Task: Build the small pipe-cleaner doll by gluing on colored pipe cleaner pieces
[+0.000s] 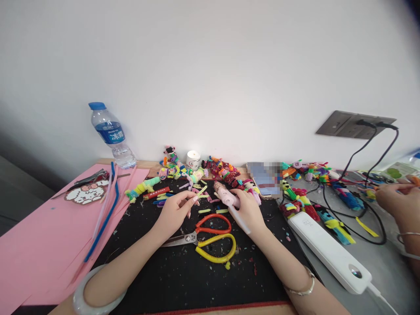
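Observation:
My left hand [175, 212] is closed in a pinch on a short yellow-green pipe cleaner piece [202, 190]. My right hand [248, 211] is wrapped round a pale pink fuzzy pipe cleaner figure [225, 195], and a long whitish-lavender strip [241, 222] runs from it down over the wrist. Between my forearms, scissors [189, 238] with one red and one yellow handle rest on the black mat [183, 280]. Short cut pipe cleaner pieces [204, 211] are scattered just beyond my hands.
A water bottle [110, 134] leans by the wall above pink paper [39, 245]. Finished fuzzy figures [223, 168] line the back beside a phone [264, 179]. A white power bank [328, 251] and black cables [348, 240] lie right. Another person's hand [395, 197] works at far right.

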Demonstrator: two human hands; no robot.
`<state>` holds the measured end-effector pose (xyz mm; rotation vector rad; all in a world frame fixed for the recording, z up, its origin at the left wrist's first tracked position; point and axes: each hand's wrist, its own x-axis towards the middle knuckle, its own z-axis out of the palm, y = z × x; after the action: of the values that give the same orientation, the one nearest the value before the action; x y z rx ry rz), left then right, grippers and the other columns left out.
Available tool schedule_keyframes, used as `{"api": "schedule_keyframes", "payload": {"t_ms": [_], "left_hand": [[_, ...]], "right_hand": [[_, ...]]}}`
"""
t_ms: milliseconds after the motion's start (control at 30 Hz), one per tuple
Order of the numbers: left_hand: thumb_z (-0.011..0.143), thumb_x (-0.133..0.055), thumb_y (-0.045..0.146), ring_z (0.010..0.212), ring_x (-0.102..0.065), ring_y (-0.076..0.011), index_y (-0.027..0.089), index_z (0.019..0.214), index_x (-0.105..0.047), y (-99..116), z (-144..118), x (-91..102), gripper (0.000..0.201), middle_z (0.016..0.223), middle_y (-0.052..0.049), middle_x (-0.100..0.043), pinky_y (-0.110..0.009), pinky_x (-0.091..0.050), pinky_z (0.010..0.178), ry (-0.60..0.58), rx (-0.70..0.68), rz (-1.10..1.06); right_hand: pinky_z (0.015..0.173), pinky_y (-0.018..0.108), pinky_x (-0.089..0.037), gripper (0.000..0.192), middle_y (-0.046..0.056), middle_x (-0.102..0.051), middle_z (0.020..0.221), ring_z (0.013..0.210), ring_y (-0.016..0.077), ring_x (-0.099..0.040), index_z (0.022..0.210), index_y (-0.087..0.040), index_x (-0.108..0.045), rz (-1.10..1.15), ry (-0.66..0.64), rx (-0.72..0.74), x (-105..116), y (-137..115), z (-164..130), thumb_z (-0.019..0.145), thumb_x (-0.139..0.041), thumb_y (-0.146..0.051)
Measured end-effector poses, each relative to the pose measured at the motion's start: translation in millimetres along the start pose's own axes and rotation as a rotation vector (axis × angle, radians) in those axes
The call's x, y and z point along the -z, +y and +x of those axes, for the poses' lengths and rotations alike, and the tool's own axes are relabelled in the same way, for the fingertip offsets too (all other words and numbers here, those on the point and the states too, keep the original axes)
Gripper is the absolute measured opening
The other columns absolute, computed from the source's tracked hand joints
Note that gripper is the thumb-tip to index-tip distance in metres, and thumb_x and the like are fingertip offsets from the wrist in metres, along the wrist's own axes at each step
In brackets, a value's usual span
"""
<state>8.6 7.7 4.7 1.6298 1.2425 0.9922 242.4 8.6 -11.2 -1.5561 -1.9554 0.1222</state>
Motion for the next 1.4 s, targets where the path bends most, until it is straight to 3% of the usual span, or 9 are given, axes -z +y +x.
{"api": "schedule_keyframes", "payload": {"t_ms": [167, 367, 1400], "left_hand": [[0.087, -0.049, 0.037, 0.049, -0.049, -0.0106, 0.016, 0.086, -0.062, -4, 0, 0.2, 0.026, 0.074, -0.001, -0.063, -0.022, -0.040, 0.053, 0.012, 0.001, 0.026], [0.087, -0.048, 0.036, 0.048, -0.049, -0.0102, 0.017, 0.084, -0.062, -6, 1, 0.4, 0.024, 0.076, 0.000, -0.065, -0.021, -0.039, 0.051, 0.050, -0.016, 0.027], [0.087, -0.049, 0.035, 0.048, -0.050, -0.0106, 0.017, 0.083, -0.063, -6, 0, 0.1, 0.023, 0.068, 0.001, -0.061, -0.021, -0.039, 0.050, 0.057, -0.030, 0.045]], "right_hand": [[0.061, 0.028, -0.043, 0.006, 0.004, -0.064, 0.074, 0.067, 0.0182, -0.058, 0.077, -0.018, -0.062, 0.220, 0.007, -0.037, 6, -11, 3, 0.078, -0.057, -0.022], [0.057, 0.026, -0.044, 0.007, 0.001, -0.063, 0.067, 0.061, 0.0155, -0.058, 0.070, -0.019, -0.058, 0.471, -0.067, -0.023, 6, -20, 0, 0.074, -0.062, -0.024], [0.061, 0.027, -0.044, 0.009, 0.002, -0.065, 0.071, 0.063, 0.0168, -0.057, 0.071, -0.018, -0.058, 0.444, -0.114, -0.056, 3, -17, -3, 0.074, -0.062, -0.025]]}}
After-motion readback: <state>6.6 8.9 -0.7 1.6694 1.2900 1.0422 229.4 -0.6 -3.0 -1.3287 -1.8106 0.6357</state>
